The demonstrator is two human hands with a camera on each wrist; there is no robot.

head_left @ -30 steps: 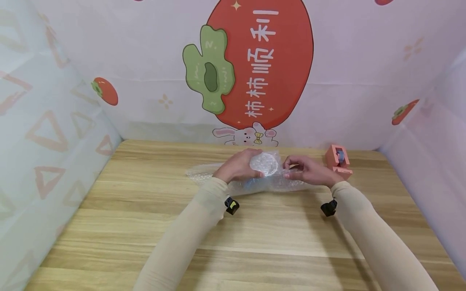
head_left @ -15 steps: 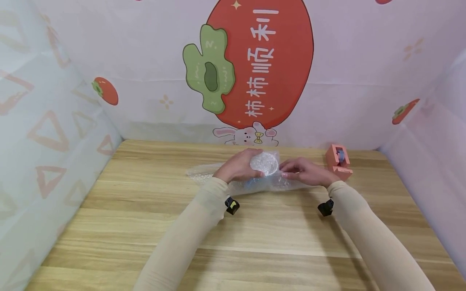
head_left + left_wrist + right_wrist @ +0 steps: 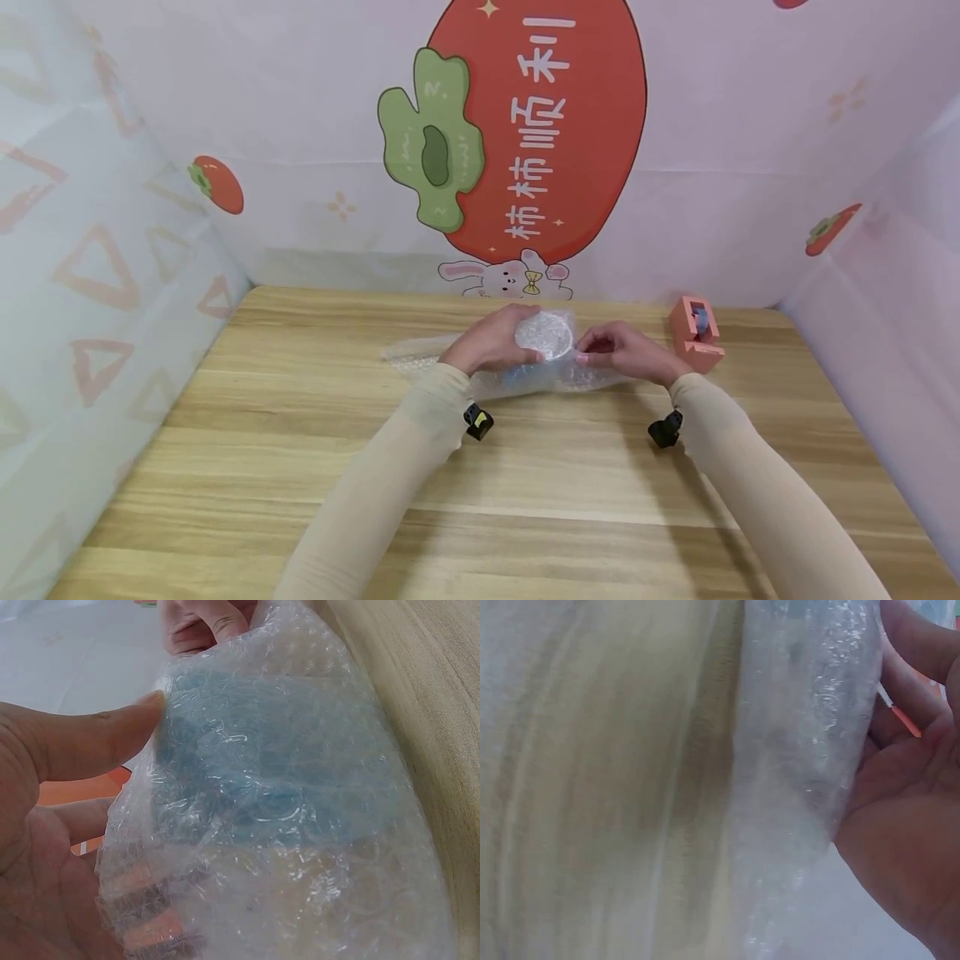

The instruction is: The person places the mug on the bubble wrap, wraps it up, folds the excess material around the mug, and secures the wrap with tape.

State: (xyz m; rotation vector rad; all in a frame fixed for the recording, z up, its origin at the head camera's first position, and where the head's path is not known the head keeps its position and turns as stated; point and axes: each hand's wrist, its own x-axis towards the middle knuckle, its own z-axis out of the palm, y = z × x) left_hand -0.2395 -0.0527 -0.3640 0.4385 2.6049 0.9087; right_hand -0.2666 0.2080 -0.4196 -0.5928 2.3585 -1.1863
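A round-topped, light blue object (image 3: 262, 765) stands on the table inside clear bubble wrap (image 3: 588, 381); its exact kind is blurred by the wrap. Its pale circular top (image 3: 543, 335) faces up in the head view. From the left, my left hand (image 3: 491, 340) grips the wrapped object, thumb on the near side and fingers on the far side. At the right side of the top, my right hand (image 3: 630, 352) pinches the bubble wrap between thumb and curled fingers. Loose wrap spreads out flat to both sides.
A pink tape dispenser (image 3: 693, 333) with a blue roll sits at the back right, just beyond my right hand. The wooden table (image 3: 525, 492) ends at a printed back wall (image 3: 315, 208), with side walls left and right.
My right hand has shifted slightly left, and its fingers have drawn in to the edge of the round top. My left hand keeps its grip in the same place.
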